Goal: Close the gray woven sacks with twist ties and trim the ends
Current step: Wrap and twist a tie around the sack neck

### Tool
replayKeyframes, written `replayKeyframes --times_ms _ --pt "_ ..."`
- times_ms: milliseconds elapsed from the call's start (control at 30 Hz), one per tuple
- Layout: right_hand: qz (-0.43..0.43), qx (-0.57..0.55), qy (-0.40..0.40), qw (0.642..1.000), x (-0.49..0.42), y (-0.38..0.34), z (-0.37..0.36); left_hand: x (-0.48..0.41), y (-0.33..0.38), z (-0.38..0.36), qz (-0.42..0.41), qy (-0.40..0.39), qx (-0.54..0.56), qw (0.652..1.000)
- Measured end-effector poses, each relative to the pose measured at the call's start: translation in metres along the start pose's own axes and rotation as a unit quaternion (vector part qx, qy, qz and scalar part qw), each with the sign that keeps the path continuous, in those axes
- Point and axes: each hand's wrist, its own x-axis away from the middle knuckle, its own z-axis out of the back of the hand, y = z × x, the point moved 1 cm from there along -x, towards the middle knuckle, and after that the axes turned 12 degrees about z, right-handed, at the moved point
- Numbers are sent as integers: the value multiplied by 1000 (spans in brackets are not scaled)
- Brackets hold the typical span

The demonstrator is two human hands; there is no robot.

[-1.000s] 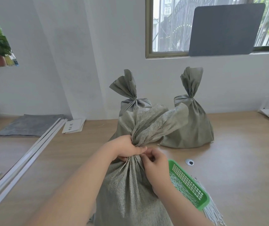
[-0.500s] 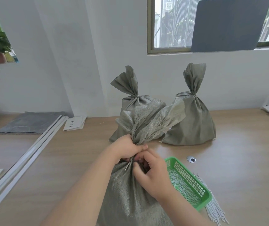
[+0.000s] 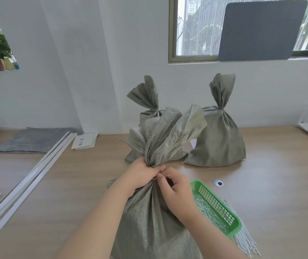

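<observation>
Left grip (image 3: 142, 173): I see its fingers curled tight round the gathered neck of the near sack (image 3: 155, 212).
Right grip (image 3: 176, 190): pinching a thin white twist tie (image 3: 165, 176) at that neck, fingertips touching the left grip.
Near sack: upright at 6 o'clock on the desk (image 3: 270, 193), mouth fanned above the neck.
Tied sacks: left one (image 3: 149, 101) and right one (image 3: 222, 139) at 12 o'clock, near the wall.
Basket (image 3: 217, 205): green, at 4 o'clock, just beside my right forearm.
Room: wood shows at 9 o'clock as far as the white strips (image 3: 28, 176).
</observation>
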Motion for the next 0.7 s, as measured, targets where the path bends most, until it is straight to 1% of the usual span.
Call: replayKeyframes --times_ms 100,200,267,367,500,600,700 --pt "-81 -95 -16 992 -1 -7 -1 11 -8 3 -39 -8 49 998" --pt "-127 -195 -20 972 0 -17 -5 19 -11 9 -52 9 86 995" --pt "-147 -243 -12 959 1 -20 -7 22 -11 14 -54 23 82 995" --pt "-181 -274 -5 945 2 -19 -10 24 -14 20 -53 31 91 994" --pt "-260 -336 -5 905 3 -16 -17 29 -18 27 -43 -5 96 994" --pt "-279 -356 -4 892 2 -15 -24 32 -20 34 -53 -36 87 994" --pt "-297 -367 -1 882 1 -13 -28 32 -25 41 -61 -48 67 995"
